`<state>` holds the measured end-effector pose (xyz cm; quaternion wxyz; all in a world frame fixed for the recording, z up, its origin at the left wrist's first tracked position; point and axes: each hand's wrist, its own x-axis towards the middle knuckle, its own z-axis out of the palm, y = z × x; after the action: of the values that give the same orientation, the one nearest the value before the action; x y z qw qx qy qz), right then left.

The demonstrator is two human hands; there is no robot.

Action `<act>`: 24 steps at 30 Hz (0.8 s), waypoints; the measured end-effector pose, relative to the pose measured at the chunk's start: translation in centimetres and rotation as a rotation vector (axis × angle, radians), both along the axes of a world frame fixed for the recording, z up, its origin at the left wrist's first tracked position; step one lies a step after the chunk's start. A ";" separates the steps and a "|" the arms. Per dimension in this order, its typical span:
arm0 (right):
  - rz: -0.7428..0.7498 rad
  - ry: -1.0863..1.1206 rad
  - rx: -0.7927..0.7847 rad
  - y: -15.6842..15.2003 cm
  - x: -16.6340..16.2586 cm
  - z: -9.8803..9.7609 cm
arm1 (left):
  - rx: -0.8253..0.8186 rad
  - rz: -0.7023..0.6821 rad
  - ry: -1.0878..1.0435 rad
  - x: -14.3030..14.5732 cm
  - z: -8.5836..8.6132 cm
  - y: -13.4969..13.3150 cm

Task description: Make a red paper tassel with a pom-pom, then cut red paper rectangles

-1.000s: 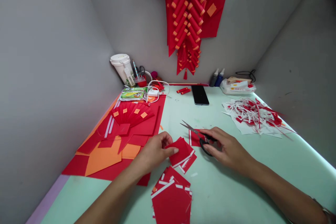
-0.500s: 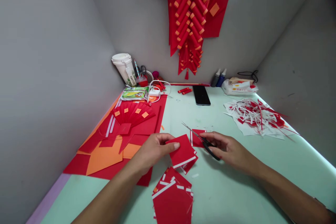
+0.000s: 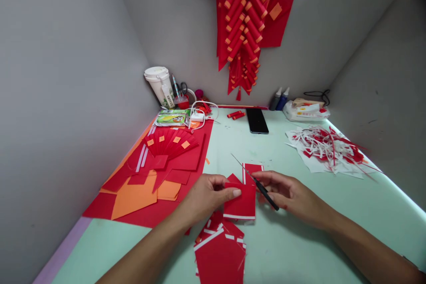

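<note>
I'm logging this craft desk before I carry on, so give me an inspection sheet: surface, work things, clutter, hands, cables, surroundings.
Surface: pale green table; red and orange sheets cover its left part.
Job's things: card, red with a white strip along its lower edge; scissors, blades nearly shut; stack of red cards at the near edge; second card behind.
Clutter: scraps at right; phone; cup; two bottles; packet.
Hands: left hand pinches the card; right hand grips the scissors.
Cables: white cable by the packet; black cable at back right.
Surroundings: grey walls; red paper decoration on the back wall.
</note>
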<state>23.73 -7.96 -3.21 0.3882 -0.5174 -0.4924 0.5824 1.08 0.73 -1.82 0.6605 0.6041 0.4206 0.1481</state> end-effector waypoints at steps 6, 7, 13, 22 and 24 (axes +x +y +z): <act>0.018 0.026 -0.024 0.0 -0.2 -0.1 | 0.019 0.008 0.030 -0.1 -0.2 0.2; 0.022 0.027 -0.024 0.0 -0.2 -0.1 | 0.013 0.005 0.013 -0.1 -0.1 0.2; 0.071 -0.001 -0.012 -0.1 -0.3 -0.3 | -0.003 0.031 -0.016 0.0 0.7 0.2; 0.024 -0.035 0.026 0.2 0.6 -0.4 | -0.057 0.198 -0.136 -0.2 1.7 1.0; 0.000 -0.039 0.028 0.3 0.9 -0.2 | -0.023 0.225 -0.125 -0.3 1.9 1.2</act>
<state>24.63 -7.68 -3.44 0.3858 -0.5229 -0.5081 0.5653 0.76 1.93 0.08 0.6716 0.5348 0.4454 0.2540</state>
